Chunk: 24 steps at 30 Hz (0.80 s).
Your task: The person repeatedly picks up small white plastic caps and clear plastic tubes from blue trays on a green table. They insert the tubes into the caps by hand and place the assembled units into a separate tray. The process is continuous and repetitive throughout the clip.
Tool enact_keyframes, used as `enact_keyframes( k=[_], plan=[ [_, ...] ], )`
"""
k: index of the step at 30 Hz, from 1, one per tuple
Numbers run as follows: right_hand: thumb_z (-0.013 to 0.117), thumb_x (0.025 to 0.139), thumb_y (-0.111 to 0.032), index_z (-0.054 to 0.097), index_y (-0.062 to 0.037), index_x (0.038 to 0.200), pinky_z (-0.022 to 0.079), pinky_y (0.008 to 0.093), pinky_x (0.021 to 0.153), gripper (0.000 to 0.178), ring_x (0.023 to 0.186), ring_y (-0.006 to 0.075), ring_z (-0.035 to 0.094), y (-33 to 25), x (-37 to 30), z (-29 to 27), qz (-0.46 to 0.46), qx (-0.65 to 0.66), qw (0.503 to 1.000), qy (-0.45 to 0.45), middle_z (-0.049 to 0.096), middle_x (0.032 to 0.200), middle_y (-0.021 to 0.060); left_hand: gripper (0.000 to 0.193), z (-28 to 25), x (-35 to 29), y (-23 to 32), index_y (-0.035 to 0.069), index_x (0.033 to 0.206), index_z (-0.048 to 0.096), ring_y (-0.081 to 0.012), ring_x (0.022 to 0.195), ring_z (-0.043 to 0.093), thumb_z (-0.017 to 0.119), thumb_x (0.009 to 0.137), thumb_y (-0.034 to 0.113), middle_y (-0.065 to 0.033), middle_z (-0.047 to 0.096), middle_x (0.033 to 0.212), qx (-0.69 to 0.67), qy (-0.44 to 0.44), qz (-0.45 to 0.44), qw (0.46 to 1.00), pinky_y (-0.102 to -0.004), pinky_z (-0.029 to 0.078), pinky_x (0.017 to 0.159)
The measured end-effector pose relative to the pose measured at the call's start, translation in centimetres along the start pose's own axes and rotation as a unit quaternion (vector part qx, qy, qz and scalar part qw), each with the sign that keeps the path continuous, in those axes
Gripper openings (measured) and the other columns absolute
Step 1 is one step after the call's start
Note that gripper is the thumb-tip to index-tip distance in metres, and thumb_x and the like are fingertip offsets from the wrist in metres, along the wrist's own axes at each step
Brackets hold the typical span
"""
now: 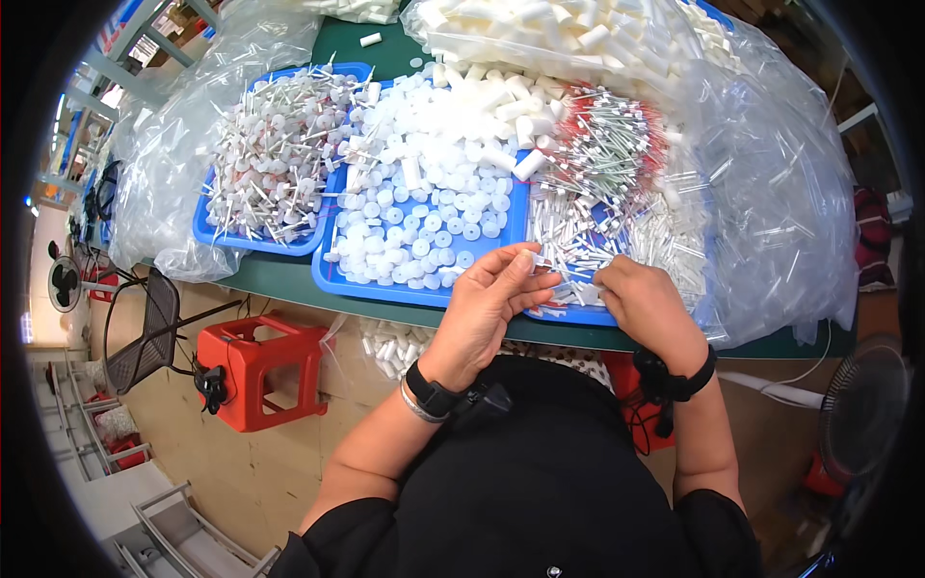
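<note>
"Several shallow blue plastic trays [385,292] stand along the dark green tabletop [279,284]. What is the left hand [482,303] doing?"

"Its thumb and forefinger pinch a small whitish piece [538,259] just above the near part of the right-hand tray, with the other fingers curled."

"And the right hand [647,301]?"

"It faces the left one, a narrow gap between them. The fingers are bent and the tips drawn close together, but I cannot tell whether they grip anything."

"What lies nearest to them?"

"Slim white tubes [665,236], spread loosely just beyond the fingers. Behind those is a heap of slender white-tipped pieces with thin red wires [617,140]."

"And to the left?"

"Translucent white round discs with centre holes [421,247] fill the middle tray, and thick white cylinders [529,165] lie behind them. The leftmost tray holds discs with thin white stems [279,144]."

"Anything on the far right?"

"A large crumpled clear plastic bag [785,212], beside the tubes."
</note>
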State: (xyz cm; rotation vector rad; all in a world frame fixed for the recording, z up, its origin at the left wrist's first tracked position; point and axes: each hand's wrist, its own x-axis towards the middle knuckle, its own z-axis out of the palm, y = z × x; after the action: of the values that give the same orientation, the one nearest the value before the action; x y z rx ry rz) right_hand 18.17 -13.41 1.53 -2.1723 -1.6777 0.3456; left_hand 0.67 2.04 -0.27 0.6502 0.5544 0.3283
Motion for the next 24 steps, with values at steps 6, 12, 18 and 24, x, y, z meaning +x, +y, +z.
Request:
enact_keyframes(
  k=[6, 12, 18, 24],
  plan=[
    [0.062, 0.085, -0.006, 0.061, -0.001, 0.082, 0.051, 0.0457, 0.068, 0.005, 0.077, 0.0368, 0.063, 0.2, 0.6, -0.4, -0.019, 0.015, 1.0, -0.012, 0.061, 0.083, 0.0155, 0.034, -0.1, -0.1, 0.0, -0.002, 0.123, 0.058, -0.0232, 0.103, 0.068, 0.06, 0.1, 0.022, -0.012, 0.066, 0.106, 0.0, 0.001, 0.0, 1.0, -0.0317, 0.057, 0.087],
    [0.062, 0.087, -0.008, 0.061, -0.0011, 0.086, 0.05, 0.0455, 0.068, 0.007, 0.078, 0.0368, 0.062, 0.4, 0.1, 0.2, 0.005, 0.029, 1.0, -0.007, 0.063, 0.084, 0.0158, 0.033, -0.1, 0.1, -0.1, -0.003, 0.123, 0.057, -0.0237, 0.102, 0.068, 0.061, 0.1, 0.021, -0.0125, 0.066, 0.105, -0.003, 0.003, 0.002, 1.0, -0.0315, 0.057, 0.087],
    [0.065, 0.087, -0.004, 0.064, -0.0008, 0.102, 0.05, 0.0407, 0.069, 0.016, 0.078, 0.0328, 0.063, -0.3, 0.2, -0.8, -0.021, 0.117, 0.99, 0.08, 0.065, 0.091, 0.0146, 0.033, 0.0, 0.0, -0.1, -0.003, 0.122, 0.057, -0.0237, 0.102, 0.068, 0.061, 0.1, 0.021, -0.0128, 0.066, 0.106, -0.005, 0.004, 0.002, 1.0, -0.031, 0.057, 0.087],
    [0.062, 0.089, 0.002, 0.063, 0.0002, 0.109, 0.051, 0.0353, 0.071, 0.021, 0.081, 0.0283, 0.065, -1.7, -0.1, -0.9, 0.027, 0.225, 0.97, 0.087, 0.064, 0.095, 0.0144, 0.033, 0.5, 0.3, -0.4, -0.003, 0.122, 0.057, -0.0235, 0.103, 0.068, 0.061, 0.099, 0.02, -0.0126, 0.066, 0.106, -0.011, -0.002, -0.001, 1.0, -0.0306, 0.057, 0.088]
  ],
)
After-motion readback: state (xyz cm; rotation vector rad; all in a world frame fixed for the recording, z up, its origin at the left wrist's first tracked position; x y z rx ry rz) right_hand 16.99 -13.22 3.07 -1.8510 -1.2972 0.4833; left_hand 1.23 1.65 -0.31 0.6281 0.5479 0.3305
